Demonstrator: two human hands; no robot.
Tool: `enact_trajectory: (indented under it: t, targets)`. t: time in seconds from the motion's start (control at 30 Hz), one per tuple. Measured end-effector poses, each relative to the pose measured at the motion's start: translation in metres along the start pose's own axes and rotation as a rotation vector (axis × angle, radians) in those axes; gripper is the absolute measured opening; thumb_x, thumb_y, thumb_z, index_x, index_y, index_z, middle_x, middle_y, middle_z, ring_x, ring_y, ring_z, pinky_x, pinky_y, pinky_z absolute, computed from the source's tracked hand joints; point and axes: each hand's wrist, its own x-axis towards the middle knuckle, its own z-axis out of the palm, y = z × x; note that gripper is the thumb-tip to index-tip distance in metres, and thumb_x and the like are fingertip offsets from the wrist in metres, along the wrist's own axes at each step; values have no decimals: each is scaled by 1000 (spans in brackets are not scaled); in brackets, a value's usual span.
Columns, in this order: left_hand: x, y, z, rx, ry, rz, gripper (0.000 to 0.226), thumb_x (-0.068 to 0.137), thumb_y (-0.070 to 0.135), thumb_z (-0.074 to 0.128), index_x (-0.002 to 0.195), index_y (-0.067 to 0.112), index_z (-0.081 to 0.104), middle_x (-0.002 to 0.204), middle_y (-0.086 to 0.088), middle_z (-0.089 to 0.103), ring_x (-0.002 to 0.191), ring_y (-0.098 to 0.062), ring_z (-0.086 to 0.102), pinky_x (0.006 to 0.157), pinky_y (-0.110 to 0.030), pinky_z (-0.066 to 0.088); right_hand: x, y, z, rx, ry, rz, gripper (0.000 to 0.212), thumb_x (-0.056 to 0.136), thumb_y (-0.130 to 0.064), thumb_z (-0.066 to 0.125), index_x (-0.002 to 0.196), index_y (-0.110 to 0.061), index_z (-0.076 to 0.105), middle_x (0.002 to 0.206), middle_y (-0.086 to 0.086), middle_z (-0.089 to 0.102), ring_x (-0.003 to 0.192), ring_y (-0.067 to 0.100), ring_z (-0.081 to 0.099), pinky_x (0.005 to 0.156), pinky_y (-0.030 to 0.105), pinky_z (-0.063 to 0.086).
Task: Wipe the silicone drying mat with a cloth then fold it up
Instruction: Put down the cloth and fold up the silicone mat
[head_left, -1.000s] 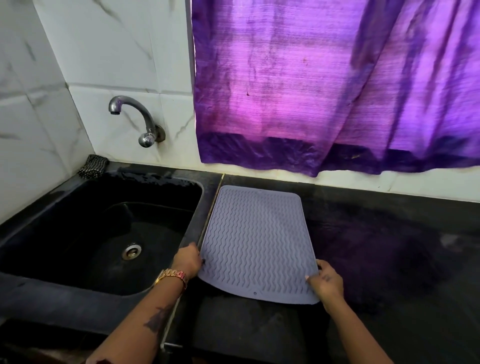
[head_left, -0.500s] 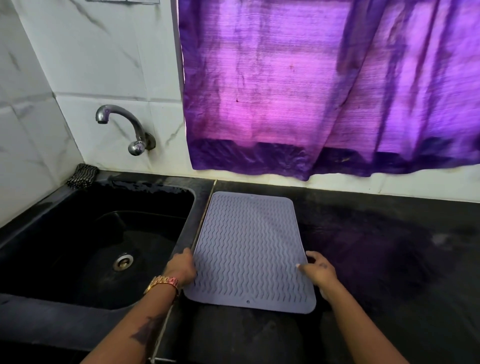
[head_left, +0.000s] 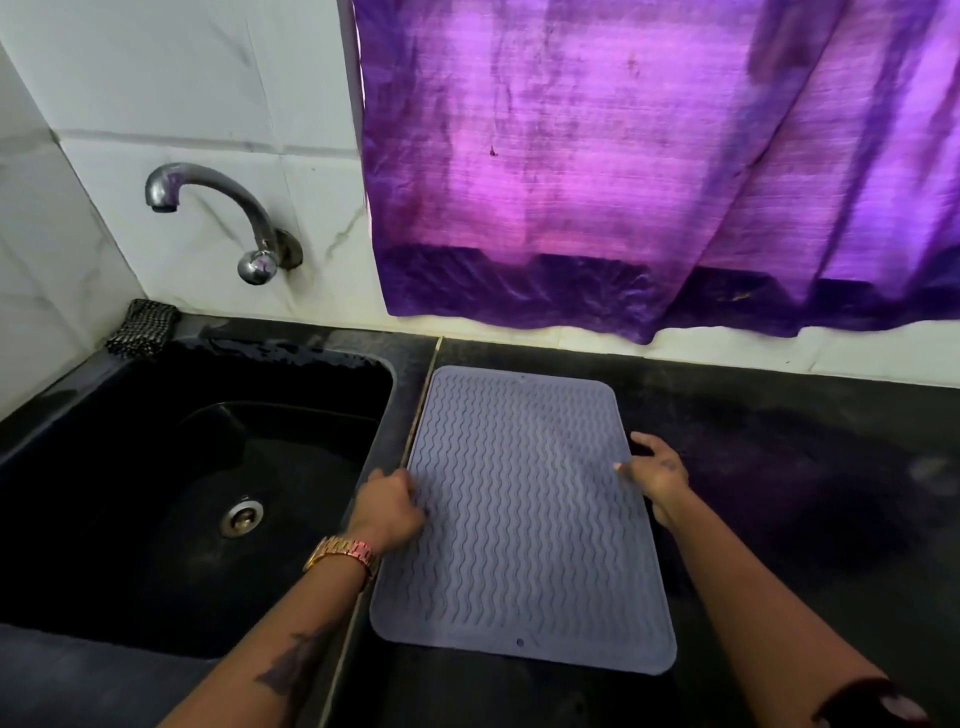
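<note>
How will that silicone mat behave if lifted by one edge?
Probably floppy: the silicone mat is thin and lies flat on the counter, so it should droop. Likely light for its size. The wavy ribs may give grip; the left hand and right hand sit at its edges.

Left hand — right hand — spread apart
</note>
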Motion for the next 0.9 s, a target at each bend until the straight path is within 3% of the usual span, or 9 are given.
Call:
enact_trajectory:
  t: [0.13, 0.27, 0.43, 0.6, 0.73, 0.9]
  targets:
    - [24, 7, -3, 13, 5, 24, 49, 82, 33, 68, 123, 15, 50, 127, -12, 45, 121, -27, 44, 99, -35, 41, 29, -12, 13, -22, 23, -53, 48, 84, 5, 60, 127, -15, 56, 120, 12, 62, 105, 27, 60, 93, 41, 51]
    - [41, 8, -8, -25, -47, 17, 52, 77, 29, 74, 122, 18, 50, 127, -11, 42, 121, -27, 43, 101, -34, 39, 54, -20, 21, -64, 192, -143, 28, 87, 4, 55, 109, -7, 68, 118, 11, 65, 101, 23, 61, 99, 35, 48]
    - [50, 7, -11, -52, -101, -2, 57, 71, 26, 79, 120, 19, 50, 128, -11, 39, 122, -28, 42, 103, -33, 38, 51, 5, 32, -208, 332, -268, 38, 84, 11, 49, 112, -5, 67, 115, 11, 66, 97, 20, 62, 92, 17, 39]
    - [47, 5, -10, -64, -109, 7, 58, 73, 27, 77, 123, 20, 48, 130, -11, 36, 123, -29, 41, 105, -36, 38, 46, 5, 46, -121, 447, -430, 45, 73, 19, 49, 109, -1, 67, 111, 14, 63, 98, 23, 60, 91, 20, 41]
    - [43, 3, -8, -78, -90, 21, 59, 76, 28, 76, 126, 20, 47, 129, -10, 36, 122, -28, 41, 106, -34, 36, 47, 4, 43, -148, 384, -406, 44, 75, 19, 49, 111, -1, 66, 118, 13, 61, 104, 25, 60, 95, 22, 41]
    - [41, 2, -6, -76, -76, 28, 58, 77, 28, 74, 128, 20, 47, 129, -10, 36, 123, -29, 40, 107, -34, 35, 47, 5, 31, -405, 190, -340, 38, 83, 11, 51, 119, 5, 59, 127, 20, 57, 113, 32, 56, 100, 29, 41]
